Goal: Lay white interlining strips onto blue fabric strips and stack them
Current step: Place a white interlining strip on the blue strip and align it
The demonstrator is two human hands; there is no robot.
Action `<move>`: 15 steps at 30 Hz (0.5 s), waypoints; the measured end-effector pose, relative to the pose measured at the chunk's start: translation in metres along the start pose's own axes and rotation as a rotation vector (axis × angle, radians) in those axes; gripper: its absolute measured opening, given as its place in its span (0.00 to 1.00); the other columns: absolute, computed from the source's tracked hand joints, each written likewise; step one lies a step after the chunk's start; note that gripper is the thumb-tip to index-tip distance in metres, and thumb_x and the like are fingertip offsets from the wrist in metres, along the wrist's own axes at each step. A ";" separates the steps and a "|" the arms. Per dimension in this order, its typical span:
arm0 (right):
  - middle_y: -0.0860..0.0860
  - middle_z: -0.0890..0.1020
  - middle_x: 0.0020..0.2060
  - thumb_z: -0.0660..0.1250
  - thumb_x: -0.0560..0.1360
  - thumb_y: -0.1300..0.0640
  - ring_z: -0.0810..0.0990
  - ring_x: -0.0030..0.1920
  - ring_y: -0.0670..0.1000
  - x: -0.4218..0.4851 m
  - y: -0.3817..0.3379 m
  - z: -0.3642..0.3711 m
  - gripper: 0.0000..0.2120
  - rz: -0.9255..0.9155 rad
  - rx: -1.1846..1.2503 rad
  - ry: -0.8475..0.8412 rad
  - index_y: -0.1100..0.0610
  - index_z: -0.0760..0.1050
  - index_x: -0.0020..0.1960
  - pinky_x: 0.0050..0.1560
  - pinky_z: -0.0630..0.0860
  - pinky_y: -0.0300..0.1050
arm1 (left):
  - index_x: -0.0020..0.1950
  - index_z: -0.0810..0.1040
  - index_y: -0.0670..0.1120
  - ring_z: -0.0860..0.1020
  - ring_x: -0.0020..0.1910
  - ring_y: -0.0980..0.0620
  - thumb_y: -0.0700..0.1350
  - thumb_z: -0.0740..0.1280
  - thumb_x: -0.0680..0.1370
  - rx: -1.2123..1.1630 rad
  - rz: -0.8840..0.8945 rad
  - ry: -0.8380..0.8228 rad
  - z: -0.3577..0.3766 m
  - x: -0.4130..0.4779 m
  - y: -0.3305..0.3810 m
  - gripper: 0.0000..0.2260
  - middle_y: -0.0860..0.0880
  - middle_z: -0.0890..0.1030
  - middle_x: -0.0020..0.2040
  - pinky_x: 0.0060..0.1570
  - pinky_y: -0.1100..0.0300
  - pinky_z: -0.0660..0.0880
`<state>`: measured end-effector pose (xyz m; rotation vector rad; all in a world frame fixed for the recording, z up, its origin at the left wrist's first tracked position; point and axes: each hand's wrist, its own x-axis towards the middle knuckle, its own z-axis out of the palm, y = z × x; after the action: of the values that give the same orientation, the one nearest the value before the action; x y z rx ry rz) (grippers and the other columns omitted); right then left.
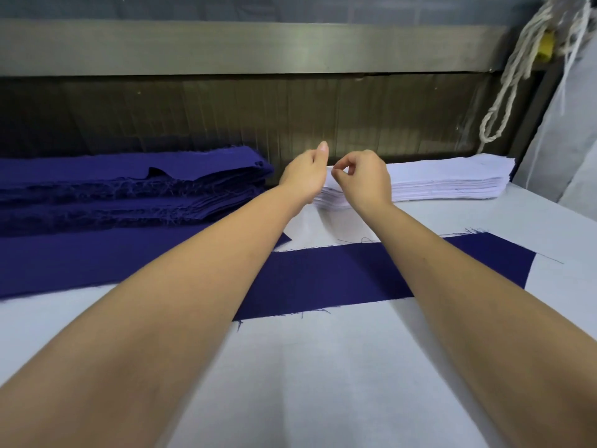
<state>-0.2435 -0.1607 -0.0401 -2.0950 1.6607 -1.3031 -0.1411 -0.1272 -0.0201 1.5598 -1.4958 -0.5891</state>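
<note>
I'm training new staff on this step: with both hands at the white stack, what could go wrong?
The right hand pinches at the end of the white interlining stack, beside the left hand; thin layers may lift together. The blue fabric strip lies under both forearms, so pulling back could skew it.

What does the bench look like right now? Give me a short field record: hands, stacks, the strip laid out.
left hand: at the near end of the white stack, thumb up, fingers hidden behind it
right hand: over the same end, thumb and forefinger pinched; what they hold cannot be told
white interlining stack: far right, neat pile
blue fabric pile: far left, frayed edges
single blue strip: flat across the table under both forearms, no white strip on it yet
table: white covering
</note>
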 end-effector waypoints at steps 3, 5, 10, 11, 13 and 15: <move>0.52 0.76 0.54 0.65 0.77 0.56 0.74 0.46 0.51 -0.002 0.004 -0.002 0.07 -0.015 -0.085 -0.001 0.53 0.79 0.54 0.41 0.67 0.42 | 0.39 0.69 0.48 0.79 0.52 0.40 0.54 0.49 0.83 -0.056 -0.056 0.077 0.003 0.001 0.007 0.18 0.45 0.76 0.50 0.54 0.47 0.77; 0.53 0.75 0.57 0.64 0.77 0.57 0.76 0.52 0.55 -0.004 0.010 -0.004 0.10 -0.010 -0.149 0.004 0.52 0.77 0.58 0.45 0.70 0.44 | 0.34 0.65 0.51 0.79 0.51 0.39 0.53 0.51 0.83 -0.047 -0.039 0.148 0.002 0.000 0.007 0.18 0.43 0.77 0.49 0.54 0.45 0.76; 0.54 0.81 0.53 0.58 0.79 0.58 0.77 0.55 0.57 -0.001 0.028 -0.015 0.14 0.099 -0.237 0.045 0.51 0.75 0.62 0.57 0.65 0.47 | 0.39 0.73 0.47 0.82 0.43 0.41 0.53 0.58 0.81 -0.115 0.025 0.268 -0.008 -0.008 0.000 0.15 0.48 0.78 0.37 0.45 0.47 0.80; 0.54 0.81 0.54 0.58 0.79 0.58 0.77 0.55 0.57 -0.002 0.032 -0.016 0.14 0.122 -0.230 0.048 0.52 0.74 0.62 0.58 0.65 0.47 | 0.40 0.75 0.45 0.83 0.40 0.43 0.52 0.60 0.80 -0.166 0.017 0.285 -0.010 -0.010 -0.002 0.14 0.50 0.77 0.35 0.43 0.48 0.81; 0.54 0.81 0.55 0.58 0.79 0.57 0.78 0.55 0.58 -0.003 0.036 -0.019 0.15 0.163 -0.199 0.053 0.52 0.73 0.64 0.57 0.67 0.47 | 0.39 0.77 0.43 0.82 0.36 0.49 0.50 0.63 0.79 -0.259 -0.010 0.328 -0.016 -0.011 -0.008 0.14 0.51 0.77 0.34 0.39 0.52 0.81; 0.55 0.80 0.56 0.57 0.79 0.57 0.77 0.55 0.58 -0.004 0.040 -0.020 0.17 0.196 -0.143 0.055 0.52 0.72 0.66 0.52 0.69 0.46 | 0.36 0.78 0.44 0.82 0.35 0.52 0.46 0.66 0.78 -0.367 -0.052 0.376 -0.023 -0.014 -0.015 0.12 0.50 0.79 0.36 0.36 0.57 0.81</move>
<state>-0.2858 -0.1644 -0.0540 -1.9251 1.9794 -1.2252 -0.1162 -0.1097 -0.0238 1.3362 -1.0038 -0.5294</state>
